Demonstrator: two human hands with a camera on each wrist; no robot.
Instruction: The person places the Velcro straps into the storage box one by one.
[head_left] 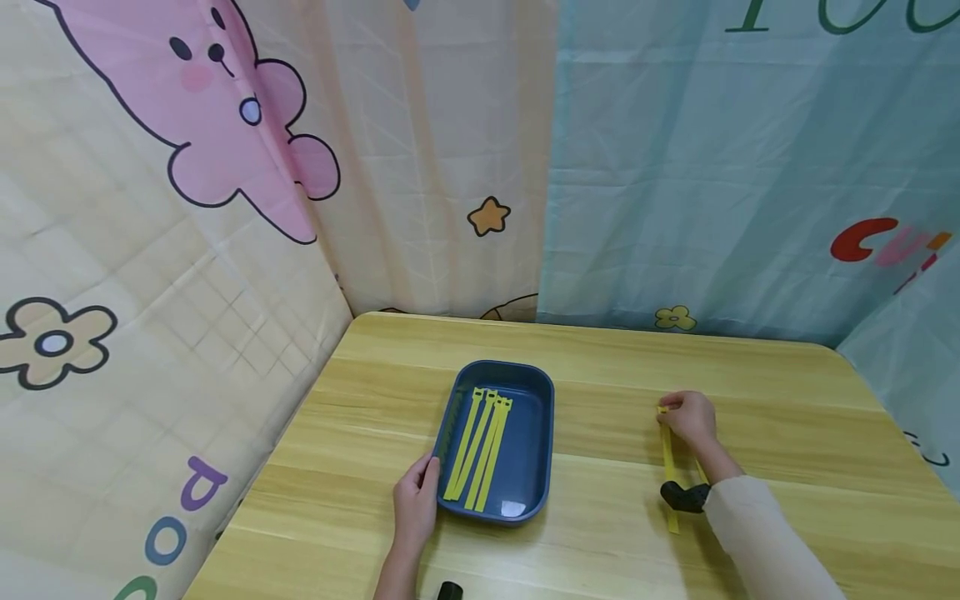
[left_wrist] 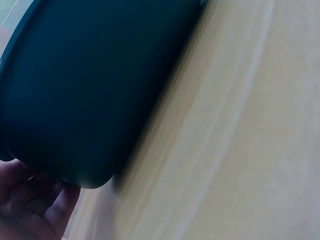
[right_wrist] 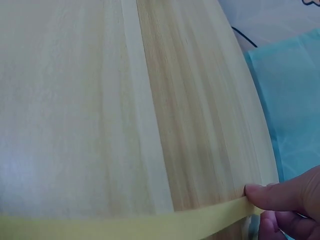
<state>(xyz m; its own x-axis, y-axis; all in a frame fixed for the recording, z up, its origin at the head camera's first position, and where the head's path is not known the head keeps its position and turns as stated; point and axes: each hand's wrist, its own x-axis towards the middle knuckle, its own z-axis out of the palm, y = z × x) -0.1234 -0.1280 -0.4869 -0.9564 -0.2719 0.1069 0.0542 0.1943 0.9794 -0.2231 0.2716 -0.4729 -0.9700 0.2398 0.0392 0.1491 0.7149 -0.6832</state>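
Observation:
A dark blue tray (head_left: 546, 450) stands on the left-centre part of the table, with several yellow cable straps (head_left: 480, 450) lying lengthwise in its left half. My left hand (head_left: 416, 500) holds the tray by its left edge, thumb at the rim; in the left wrist view its fingers (left_wrist: 60, 207) are partly hidden by the tray wall. Well to the right of the tray, my right hand (head_left: 690, 417) pinches one end of a yellow cable strap (right_wrist: 150, 225) between thumb and fingers. That strap runs down toward me, past the right wrist.
Another bit of yellow strap (head_left: 701, 472) shows beside the right wrist, mostly hidden by the arm. The wooden table (head_left: 615, 533) ends at a patterned curtain (head_left: 450, 167) behind and at the left. A black wrist-camera mount (head_left: 684, 497) sits on the right wrist.

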